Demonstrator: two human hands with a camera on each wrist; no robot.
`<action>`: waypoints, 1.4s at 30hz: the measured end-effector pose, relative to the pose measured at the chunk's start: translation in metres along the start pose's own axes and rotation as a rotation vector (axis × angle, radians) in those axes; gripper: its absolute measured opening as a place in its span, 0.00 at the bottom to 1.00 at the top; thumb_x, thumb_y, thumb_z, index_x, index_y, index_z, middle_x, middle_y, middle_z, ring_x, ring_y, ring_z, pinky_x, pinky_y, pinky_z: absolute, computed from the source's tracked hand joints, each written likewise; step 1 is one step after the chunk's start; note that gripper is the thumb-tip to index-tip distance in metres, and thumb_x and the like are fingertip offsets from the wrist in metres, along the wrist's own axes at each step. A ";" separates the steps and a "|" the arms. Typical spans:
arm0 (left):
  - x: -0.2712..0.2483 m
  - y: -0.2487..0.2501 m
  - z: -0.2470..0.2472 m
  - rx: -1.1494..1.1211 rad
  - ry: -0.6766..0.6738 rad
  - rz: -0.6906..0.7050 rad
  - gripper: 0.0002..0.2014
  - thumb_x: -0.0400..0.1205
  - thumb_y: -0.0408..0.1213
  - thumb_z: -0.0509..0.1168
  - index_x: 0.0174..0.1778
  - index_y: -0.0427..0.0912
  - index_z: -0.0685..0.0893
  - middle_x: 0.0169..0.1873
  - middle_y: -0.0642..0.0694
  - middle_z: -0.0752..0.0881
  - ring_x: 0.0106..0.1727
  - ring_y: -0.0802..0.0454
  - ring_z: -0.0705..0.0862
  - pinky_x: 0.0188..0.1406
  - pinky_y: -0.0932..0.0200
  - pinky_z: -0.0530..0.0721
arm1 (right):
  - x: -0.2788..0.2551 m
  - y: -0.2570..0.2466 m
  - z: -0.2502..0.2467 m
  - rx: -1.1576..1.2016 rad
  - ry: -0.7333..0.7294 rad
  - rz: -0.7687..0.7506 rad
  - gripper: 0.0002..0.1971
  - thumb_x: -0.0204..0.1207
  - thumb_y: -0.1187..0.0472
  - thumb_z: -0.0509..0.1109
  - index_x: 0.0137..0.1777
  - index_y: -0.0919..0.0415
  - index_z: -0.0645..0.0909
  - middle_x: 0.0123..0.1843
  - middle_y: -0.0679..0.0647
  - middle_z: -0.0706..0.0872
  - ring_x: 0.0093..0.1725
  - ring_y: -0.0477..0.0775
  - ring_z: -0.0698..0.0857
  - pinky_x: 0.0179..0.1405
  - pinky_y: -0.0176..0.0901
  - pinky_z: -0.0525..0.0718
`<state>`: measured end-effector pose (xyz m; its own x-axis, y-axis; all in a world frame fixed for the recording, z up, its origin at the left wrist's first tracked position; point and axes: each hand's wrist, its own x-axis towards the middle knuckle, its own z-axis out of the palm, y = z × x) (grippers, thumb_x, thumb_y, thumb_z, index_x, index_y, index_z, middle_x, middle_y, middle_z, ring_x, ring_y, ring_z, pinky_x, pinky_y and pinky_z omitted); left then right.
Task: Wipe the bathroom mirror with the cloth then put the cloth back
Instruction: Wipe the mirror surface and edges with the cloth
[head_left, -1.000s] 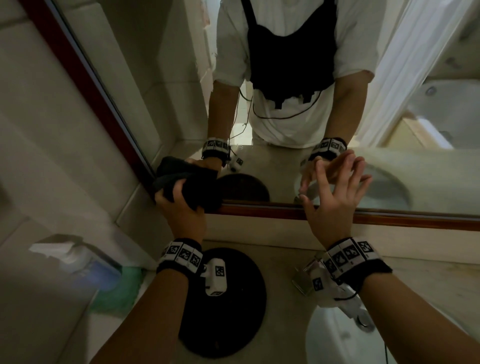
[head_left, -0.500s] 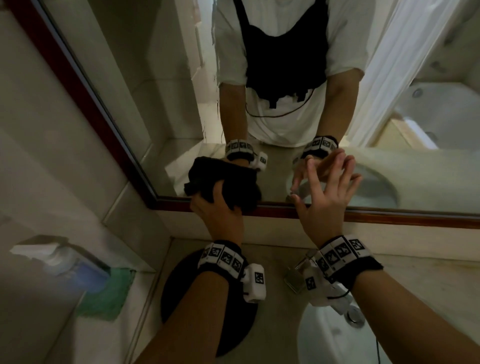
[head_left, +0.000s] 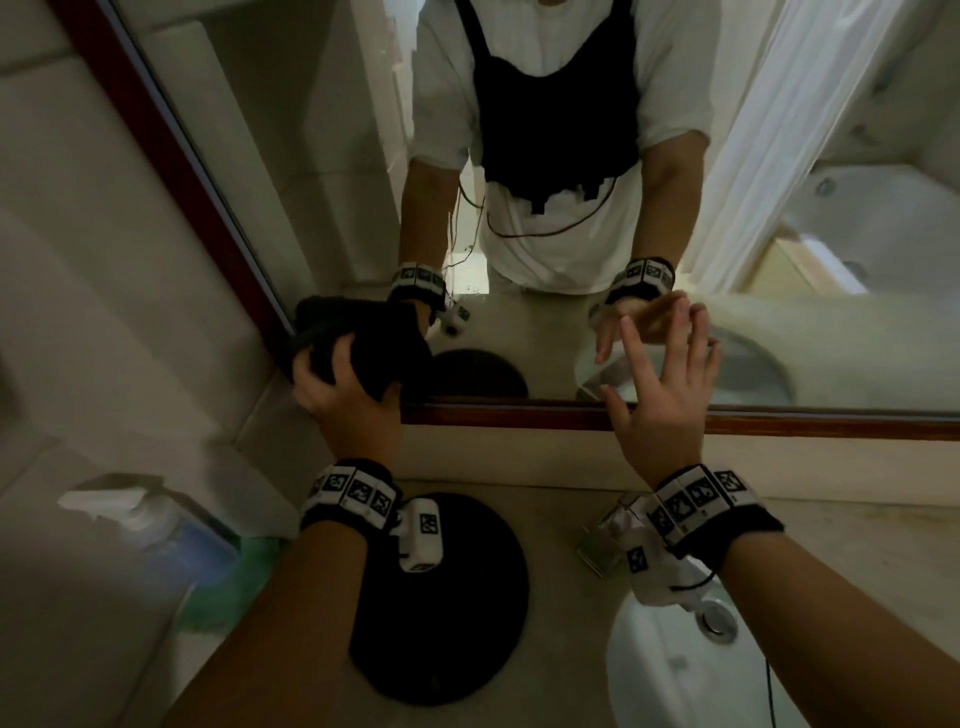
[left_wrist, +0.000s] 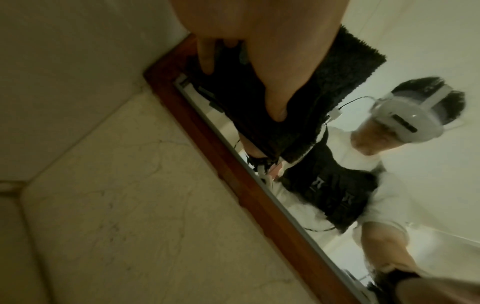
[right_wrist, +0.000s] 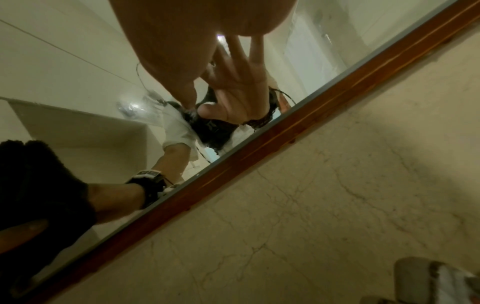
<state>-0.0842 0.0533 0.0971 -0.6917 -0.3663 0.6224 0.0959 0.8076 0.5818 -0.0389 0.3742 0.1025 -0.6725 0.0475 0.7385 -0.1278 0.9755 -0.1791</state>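
Note:
The mirror (head_left: 332, 171) has a red-brown wooden frame (head_left: 571, 415). My left hand (head_left: 345, 400) grips a bunched black cloth (head_left: 369, 343) and holds it against the glass at the lower left corner. The left wrist view shows the thumb (left_wrist: 275, 107) pressed into the fluffy cloth (left_wrist: 337, 82) beside the frame corner (left_wrist: 166, 82). My right hand (head_left: 667, 374) is open with fingers spread, its fingertips meeting their reflection on the glass near the lower edge. The right wrist view shows that hand (right_wrist: 182, 41) at the mirror (right_wrist: 64, 61), with the cloth (right_wrist: 39, 185) at far left.
Below the mirror a stone counter (head_left: 857, 530) carries a round black mat (head_left: 457, 623), a white basin (head_left: 675, 670) with a metal drain (head_left: 719, 621), and a tap (head_left: 600, 548). A pump bottle (head_left: 156, 525) and something green (head_left: 223, 587) sit at the left wall.
My left hand slid the cloth right along the mirror's lower edge, then back left into the corner. The right hand has stayed spread on the glass.

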 end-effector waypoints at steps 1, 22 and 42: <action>0.001 -0.002 -0.002 0.007 0.002 0.033 0.31 0.71 0.35 0.76 0.71 0.44 0.76 0.75 0.30 0.66 0.72 0.30 0.67 0.71 0.36 0.73 | 0.000 0.000 -0.006 0.007 -0.011 0.008 0.37 0.75 0.53 0.76 0.83 0.54 0.67 0.86 0.69 0.54 0.86 0.71 0.50 0.78 0.78 0.56; 0.007 -0.002 0.002 0.102 -0.089 0.138 0.39 0.78 0.44 0.74 0.84 0.53 0.63 0.84 0.34 0.53 0.83 0.31 0.55 0.81 0.35 0.59 | 0.051 0.014 -0.038 -0.164 -0.040 0.121 0.48 0.74 0.41 0.75 0.88 0.45 0.50 0.87 0.70 0.42 0.85 0.75 0.41 0.79 0.80 0.48; -0.004 0.121 0.012 0.172 -0.097 0.299 0.42 0.75 0.52 0.72 0.82 0.64 0.59 0.83 0.41 0.50 0.80 0.30 0.57 0.71 0.25 0.67 | 0.051 0.018 -0.037 -0.124 -0.052 0.091 0.46 0.75 0.41 0.72 0.88 0.45 0.49 0.87 0.70 0.43 0.85 0.77 0.41 0.77 0.83 0.47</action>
<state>-0.0786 0.1577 0.1586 -0.7166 -0.0631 0.6946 0.1880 0.9415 0.2795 -0.0490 0.4019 0.1610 -0.7142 0.1288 0.6880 0.0240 0.9868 -0.1599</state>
